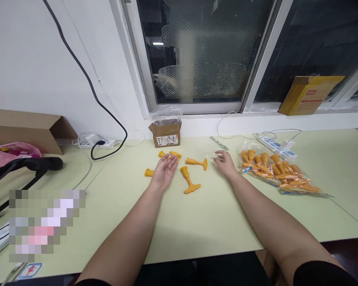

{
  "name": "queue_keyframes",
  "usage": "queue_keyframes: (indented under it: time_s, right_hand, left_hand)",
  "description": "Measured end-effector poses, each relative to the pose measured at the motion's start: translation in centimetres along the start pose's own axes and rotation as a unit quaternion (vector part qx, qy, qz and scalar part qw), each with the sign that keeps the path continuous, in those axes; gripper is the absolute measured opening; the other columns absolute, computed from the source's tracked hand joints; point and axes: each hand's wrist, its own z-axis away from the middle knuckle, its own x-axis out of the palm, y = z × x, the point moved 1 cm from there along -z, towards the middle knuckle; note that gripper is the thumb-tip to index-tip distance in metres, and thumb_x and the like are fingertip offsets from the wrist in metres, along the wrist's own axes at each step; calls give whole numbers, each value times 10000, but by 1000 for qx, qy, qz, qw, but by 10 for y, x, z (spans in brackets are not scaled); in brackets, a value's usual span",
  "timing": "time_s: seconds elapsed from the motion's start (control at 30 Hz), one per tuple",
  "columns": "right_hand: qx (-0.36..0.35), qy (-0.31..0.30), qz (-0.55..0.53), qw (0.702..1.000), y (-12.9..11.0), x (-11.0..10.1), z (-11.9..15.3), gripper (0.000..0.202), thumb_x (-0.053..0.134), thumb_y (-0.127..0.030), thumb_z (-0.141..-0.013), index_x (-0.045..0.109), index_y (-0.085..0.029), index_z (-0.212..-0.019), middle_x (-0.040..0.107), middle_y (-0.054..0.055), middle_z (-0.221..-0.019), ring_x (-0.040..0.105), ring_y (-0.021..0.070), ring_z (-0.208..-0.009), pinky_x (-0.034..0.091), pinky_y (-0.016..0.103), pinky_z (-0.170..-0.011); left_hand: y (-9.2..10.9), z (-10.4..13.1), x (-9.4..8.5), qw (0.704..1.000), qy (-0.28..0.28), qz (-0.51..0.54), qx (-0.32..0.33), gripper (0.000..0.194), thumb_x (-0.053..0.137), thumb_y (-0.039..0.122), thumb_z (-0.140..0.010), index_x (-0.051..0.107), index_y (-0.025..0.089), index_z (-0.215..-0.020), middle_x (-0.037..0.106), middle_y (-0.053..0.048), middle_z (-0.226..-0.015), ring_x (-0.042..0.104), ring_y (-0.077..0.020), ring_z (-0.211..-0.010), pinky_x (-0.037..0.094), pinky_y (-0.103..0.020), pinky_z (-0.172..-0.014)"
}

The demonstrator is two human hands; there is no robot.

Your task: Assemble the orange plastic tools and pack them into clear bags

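Note:
My left hand [164,172] lies palm up with its fingers stretched out and nothing gripped in it. Around it on the table are several orange T-handled plastic pieces with flared ends. One T-handled piece [190,180] lies to its right, and another [197,162] rests between my two hands. A piece [149,172] left of the palm is partly hidden by it. My right hand [225,163] hovers over the table, fingers loosely curved and thumb apart. Just beyond its fingertips is a faint clear plastic film [208,151]. Clear bags of orange pieces [274,169] lie to its right.
A small open cardboard box [167,133] stands by the wall, with a colourful strip [219,143] nearby. Power strips [277,146] with cables sit at the back. On the left are a larger carton [24,129], a pink bag [14,155] and a black strap-like frame [32,169].

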Motion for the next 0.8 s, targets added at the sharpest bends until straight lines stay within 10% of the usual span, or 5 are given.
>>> queue_keyframes:
  time_s: [0.33,0.8]
  right_hand:
    - [-71,-104,235,964,-19,16,-11,408,371,-402,-1040,733,-235,-1131,674,132,-1251,525,324,-1310,152,655,-1214]
    - [-122,-186,200,954,-17,26,-26,446,331,-405,-1051,582,-255,-1388,593,106,-1487,514,273,-1401,229,576,-1241]
  left_hand:
    - [-6,5,-1,994,-78,-70,-6,335,746,163,-774,627,194,-1086,757,-81,-1037,731,-235,-1111,466,-434,-1136]
    - [-9,5,-2,989,-96,-108,-12,344,772,189,-755,626,201,-1066,747,-51,-971,755,-238,-999,484,-462,-1093]
